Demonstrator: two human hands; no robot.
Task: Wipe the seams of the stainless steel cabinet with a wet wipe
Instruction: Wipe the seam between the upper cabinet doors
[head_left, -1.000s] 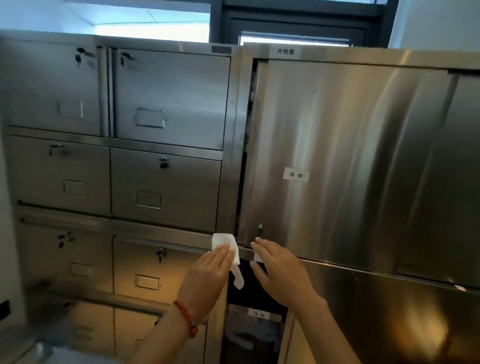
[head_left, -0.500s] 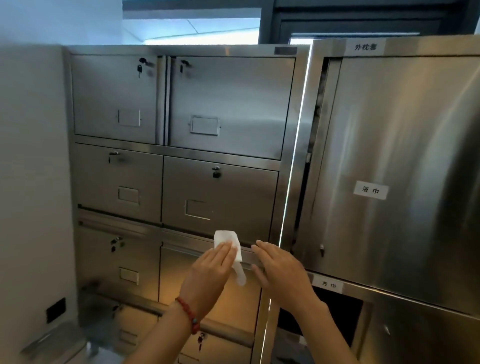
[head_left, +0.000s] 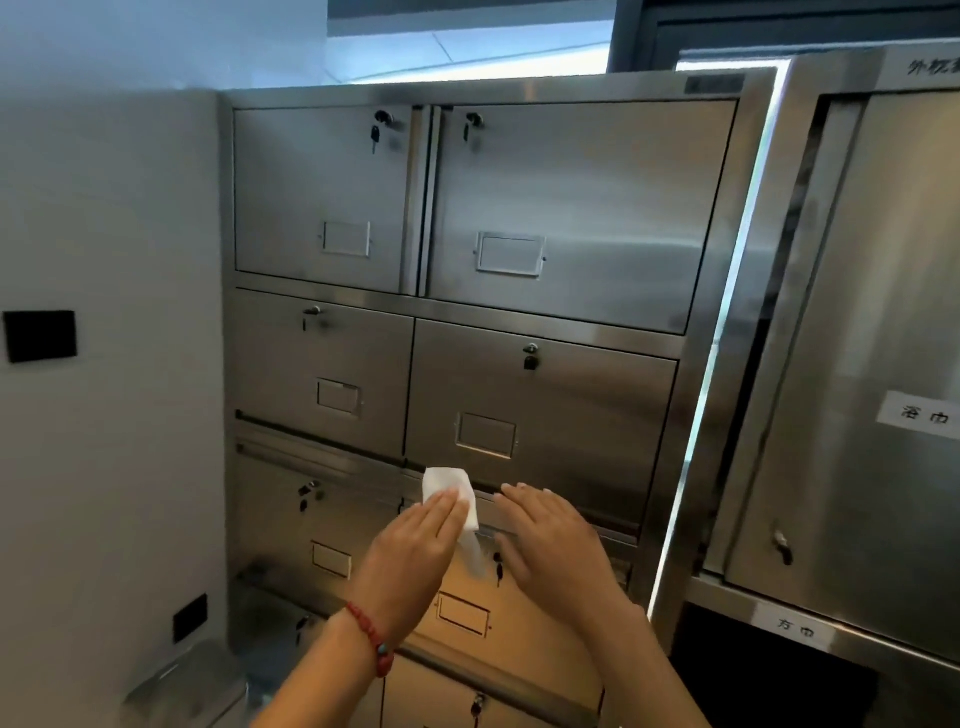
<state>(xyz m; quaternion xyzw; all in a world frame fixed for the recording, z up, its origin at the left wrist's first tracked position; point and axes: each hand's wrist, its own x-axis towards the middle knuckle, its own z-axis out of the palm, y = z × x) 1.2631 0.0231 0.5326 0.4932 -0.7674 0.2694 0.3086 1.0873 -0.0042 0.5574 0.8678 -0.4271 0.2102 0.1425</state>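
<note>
White wet wipe, just one, lies under the flat-fingered left hand; right hand flat, holding nothing.

The cabinet stands between a wall on its left and a taller unit on its right. Before its lower seam, the left hand presses the wipe; the right hand lies just beside it.
</note>
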